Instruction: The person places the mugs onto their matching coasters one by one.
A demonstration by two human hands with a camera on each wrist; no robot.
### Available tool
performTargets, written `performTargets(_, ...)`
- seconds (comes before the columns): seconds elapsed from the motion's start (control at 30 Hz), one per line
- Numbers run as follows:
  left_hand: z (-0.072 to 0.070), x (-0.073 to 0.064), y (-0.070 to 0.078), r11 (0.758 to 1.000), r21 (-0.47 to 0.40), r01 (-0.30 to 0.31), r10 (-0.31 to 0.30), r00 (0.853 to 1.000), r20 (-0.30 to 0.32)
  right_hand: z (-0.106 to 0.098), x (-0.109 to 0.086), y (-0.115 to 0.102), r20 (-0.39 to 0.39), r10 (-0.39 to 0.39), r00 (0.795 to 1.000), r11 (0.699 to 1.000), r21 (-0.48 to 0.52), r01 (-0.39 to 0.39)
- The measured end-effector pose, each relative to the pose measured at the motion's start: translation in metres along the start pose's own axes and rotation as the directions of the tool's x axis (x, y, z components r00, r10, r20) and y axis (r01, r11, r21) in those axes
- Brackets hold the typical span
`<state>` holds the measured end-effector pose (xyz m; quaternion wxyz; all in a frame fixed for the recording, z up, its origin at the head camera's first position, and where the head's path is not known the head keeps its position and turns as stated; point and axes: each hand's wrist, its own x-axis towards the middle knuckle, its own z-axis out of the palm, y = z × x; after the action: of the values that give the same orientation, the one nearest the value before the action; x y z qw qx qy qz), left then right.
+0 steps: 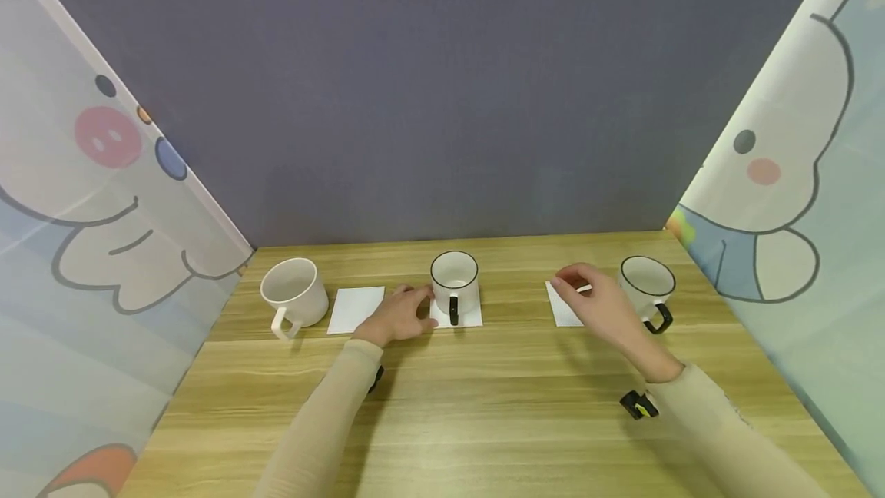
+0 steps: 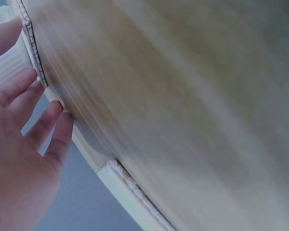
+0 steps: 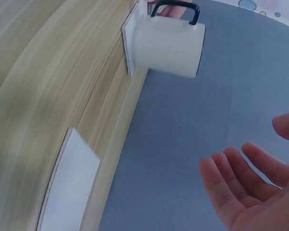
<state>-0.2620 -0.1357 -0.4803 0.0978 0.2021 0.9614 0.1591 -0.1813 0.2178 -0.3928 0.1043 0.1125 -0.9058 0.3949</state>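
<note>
Left of the middle mug (image 1: pixel 454 283), at the card (image 1: pixel 472 318) under it, I have the left hand (image 1: pixel 396 317), fingers apart; right of the mug, the right hand (image 1: pixel 608 310) hovers, thumb and fingers apart; behind the mug, a grey wall (image 1: pixel 456 98).

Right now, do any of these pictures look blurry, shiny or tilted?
Head view: fairly clear, with soft shadow beside the left sleeve and a pale sheen on the table; left wrist view: the table's grain is smeared and hazy, the fingers crisper; right wrist view: strongly tilted, so the middle mug appears sideways, though the head view shows it upright.
</note>
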Motion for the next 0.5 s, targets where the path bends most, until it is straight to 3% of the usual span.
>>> performTargets(0.27, 0.0, -0.001, 0.0, 1.0, 0.002, 0.012, -0.012, 1.0, -0.003, -0.017, -0.008, 0.012, -0.08, -0.069, 0.994, 0.994, -0.093, 0.061)
performTargets(0.5, 0.0, 0.0, 0.001, 1.0, -0.003, 0.004, -0.004, 1.0, 0.003, -0.037, -0.015, 0.035, -0.177, -0.135, 0.975, 0.972, -0.216, 0.095)
